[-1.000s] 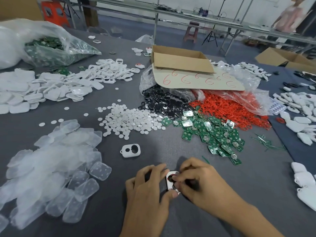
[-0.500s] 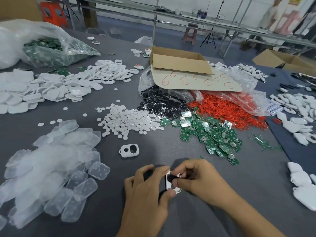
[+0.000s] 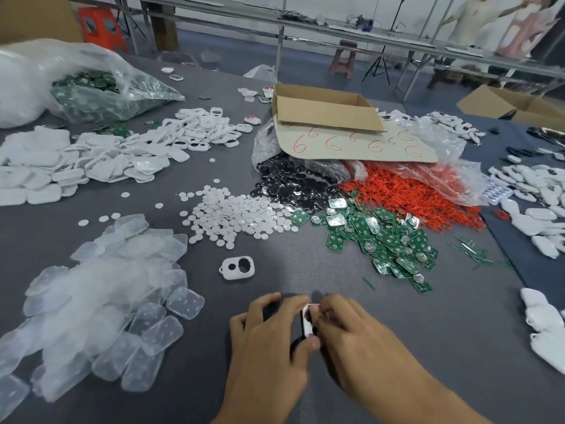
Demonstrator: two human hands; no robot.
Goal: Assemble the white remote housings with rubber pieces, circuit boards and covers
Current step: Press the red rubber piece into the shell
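Status: early in this unit. One housing point(image 3: 306, 321) is held on edge just above the table point(image 3: 458, 316), near the front edge and between both hands. Left hand point(image 3: 269, 341) grips it, thumb under the lower end and fingers curled over the top. Right hand point(image 3: 360, 341) has its fingers curled against the housing's right side and pinches at it. Something dark shows in the housing's opening, so my read is a rubber piece being seated (can't tell whether the right fingers also hold a small part, they cover that side). No board or cover visible on this unit, so those steps look undone. Spare housing point(image 3: 237, 268) lies flat and bare, well ahead of the left hand, likely next in line. Stock is all loose and large: boards point(image 3: 385, 237) ahead-right, black pieces point(image 3: 293, 182) and red rings point(image 3: 412, 194) spilling from bags beyond them under the box point(image 3: 324, 110), white discs point(image 3: 235, 217) centre, clear covers point(image 3: 101, 289) left. White shells point(image 3: 538, 228) at the far right may be finished units, too small to confirm. Overall: bulk of the job remains.
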